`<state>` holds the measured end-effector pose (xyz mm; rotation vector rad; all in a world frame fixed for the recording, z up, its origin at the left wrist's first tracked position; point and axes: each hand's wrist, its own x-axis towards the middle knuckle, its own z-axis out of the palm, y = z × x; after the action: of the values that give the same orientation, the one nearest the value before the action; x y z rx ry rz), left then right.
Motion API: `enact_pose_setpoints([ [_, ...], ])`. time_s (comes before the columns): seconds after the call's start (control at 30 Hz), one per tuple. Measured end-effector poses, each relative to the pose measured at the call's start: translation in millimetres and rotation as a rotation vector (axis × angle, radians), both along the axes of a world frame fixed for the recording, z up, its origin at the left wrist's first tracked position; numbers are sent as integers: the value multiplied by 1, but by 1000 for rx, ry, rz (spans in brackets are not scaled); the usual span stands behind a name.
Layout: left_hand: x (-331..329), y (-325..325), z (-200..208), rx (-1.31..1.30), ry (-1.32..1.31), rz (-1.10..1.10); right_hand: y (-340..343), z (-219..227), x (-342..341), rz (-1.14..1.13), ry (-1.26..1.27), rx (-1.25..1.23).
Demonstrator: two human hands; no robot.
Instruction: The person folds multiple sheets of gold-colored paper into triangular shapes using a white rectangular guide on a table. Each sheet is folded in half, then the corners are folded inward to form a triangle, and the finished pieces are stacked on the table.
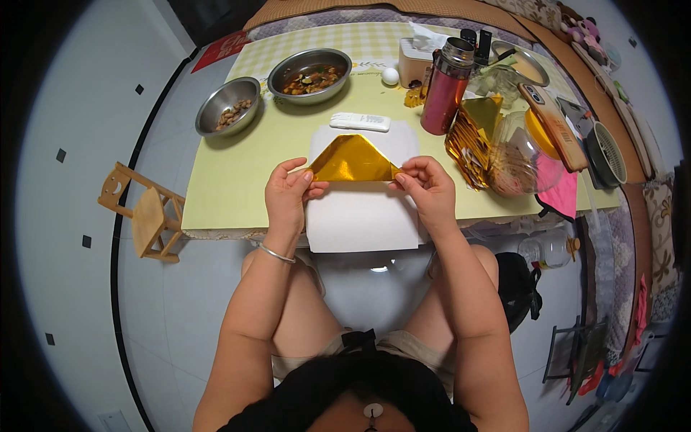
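Observation:
A sheet of shiny gold foil paper, folded into a low shape with slanting upper corners, is stretched between my hands above the table's near edge. My left hand pinches its left corner between thumb and fingers. At the opposite corner, my right hand pinches it the same way. Beneath lies a white sheet that hangs over the table edge. Just beyond the foil rests a flat white object with rounded ends. To the right leans a stack of folded gold foil pieces.
Two metal bowls stand far left, one with nuts, one with liquid and food bits. A pink-red thermos, a clear plastic container and a phone crowd the right. A small wooden chair stands left of the table.

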<state>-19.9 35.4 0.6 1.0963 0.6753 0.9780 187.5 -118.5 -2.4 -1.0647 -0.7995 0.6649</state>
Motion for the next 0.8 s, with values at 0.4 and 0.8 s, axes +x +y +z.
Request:
enact_pose_setpoints([
  [0.4, 0, 6, -6, 46, 25, -44, -8, 8, 19, 196, 358, -343],
  [0.8, 1, -3, 3, 1, 65, -18, -10, 15, 11, 131, 221, -366],
])
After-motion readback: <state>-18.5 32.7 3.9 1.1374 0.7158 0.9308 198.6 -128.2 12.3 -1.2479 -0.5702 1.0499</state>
